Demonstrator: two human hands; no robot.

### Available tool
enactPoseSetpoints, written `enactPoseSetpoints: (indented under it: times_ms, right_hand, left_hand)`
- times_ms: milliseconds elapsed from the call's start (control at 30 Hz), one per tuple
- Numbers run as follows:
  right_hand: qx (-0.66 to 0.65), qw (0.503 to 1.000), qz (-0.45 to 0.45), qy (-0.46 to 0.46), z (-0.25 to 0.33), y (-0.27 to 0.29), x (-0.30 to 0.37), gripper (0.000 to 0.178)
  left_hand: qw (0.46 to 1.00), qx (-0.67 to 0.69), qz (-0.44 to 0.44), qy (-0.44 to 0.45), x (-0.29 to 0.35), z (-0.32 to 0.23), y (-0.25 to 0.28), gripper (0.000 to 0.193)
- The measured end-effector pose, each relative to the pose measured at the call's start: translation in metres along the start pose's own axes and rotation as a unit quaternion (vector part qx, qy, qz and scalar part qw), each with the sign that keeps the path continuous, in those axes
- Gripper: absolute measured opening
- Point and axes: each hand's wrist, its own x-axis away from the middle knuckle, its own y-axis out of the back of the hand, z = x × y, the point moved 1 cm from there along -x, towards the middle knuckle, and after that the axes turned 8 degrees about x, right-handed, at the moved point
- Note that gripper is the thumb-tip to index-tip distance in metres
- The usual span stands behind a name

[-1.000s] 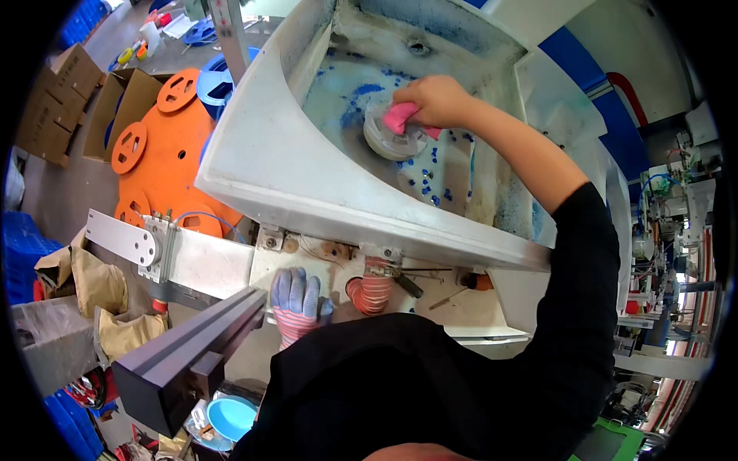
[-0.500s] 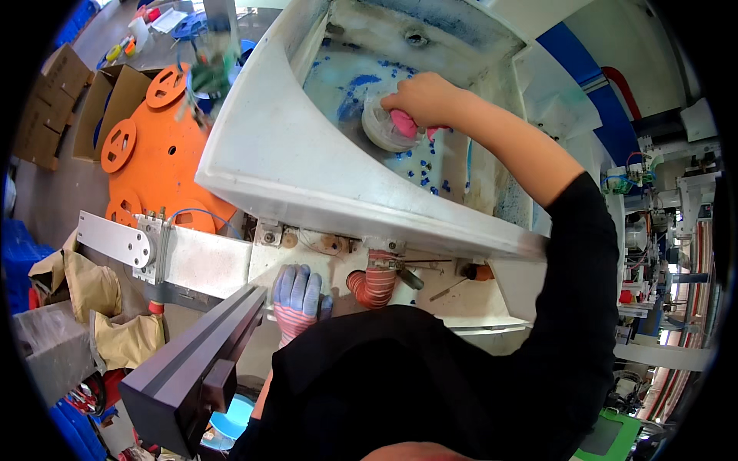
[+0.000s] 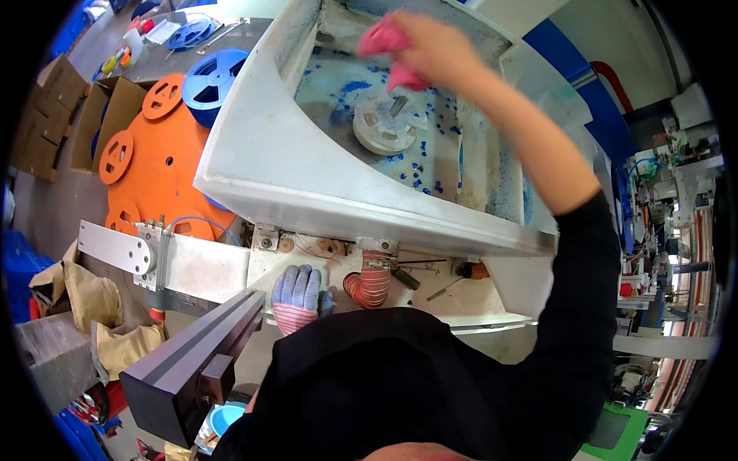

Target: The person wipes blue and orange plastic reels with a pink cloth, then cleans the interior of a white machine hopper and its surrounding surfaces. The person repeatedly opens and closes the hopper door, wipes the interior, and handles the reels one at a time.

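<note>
My bare right hand (image 3: 438, 48), a little blurred, is closed around a crumpled pink cloth (image 3: 384, 42) above the far part of a white-walled basin (image 3: 254, 165). Below the cloth and apart from it, a round pale hub (image 3: 384, 127) with slots and a short metal stub on top stands on the basin floor. Blue chips and a blue smear (image 3: 357, 86) lie around that hub. My left hand (image 3: 301, 296), in a grey glove with a red-striped cuff, rests with fingers stretched out on the white ledge in front of the basin, holding nothing.
A ribbed red hose (image 3: 370, 284) and an orange-handled screwdriver (image 3: 477, 270) are on the ledge. At left stand an orange disc with reels (image 3: 169, 161), a blue reel (image 3: 215, 84) and a white arm (image 3: 204, 261). A dark metal beam (image 3: 192, 361) juts up beside my left arm.
My right hand has lifted the pink cloth off the pale hub and moved away toward the basin's far side. A blurred green object at upper left is gone, uncovering the blue reel.
</note>
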Motion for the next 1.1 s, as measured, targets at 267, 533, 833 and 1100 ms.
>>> enactPoseSetpoints:
  times_ms: [267,533,833,1100]
  right_hand:
    - [0.2,0.926,0.288,0.137,0.04,-0.105,0.032,0.034]
    - [0.046,0.955,0.258,0.136,0.045,-0.065,0.085,0.024]
    - [-0.077,0.965,0.203,-0.144,-0.025,-0.004,0.025,0.038]
    - [-0.328,0.885,0.26,-0.203,-0.04,-0.115,0.072,0.038]
  left_hand:
    - [0.999,0.01,-0.028,-0.033,0.002,0.009,-0.004,0.049]
    - [0.998,0.027,-0.033,-0.035,0.008,0.011,-0.011,0.047]
    - [0.998,-0.002,-0.041,-0.046,0.001,0.004,-0.003,0.042]
    - [0.996,0.029,-0.05,-0.062,0.007,0.013,-0.011,0.043]
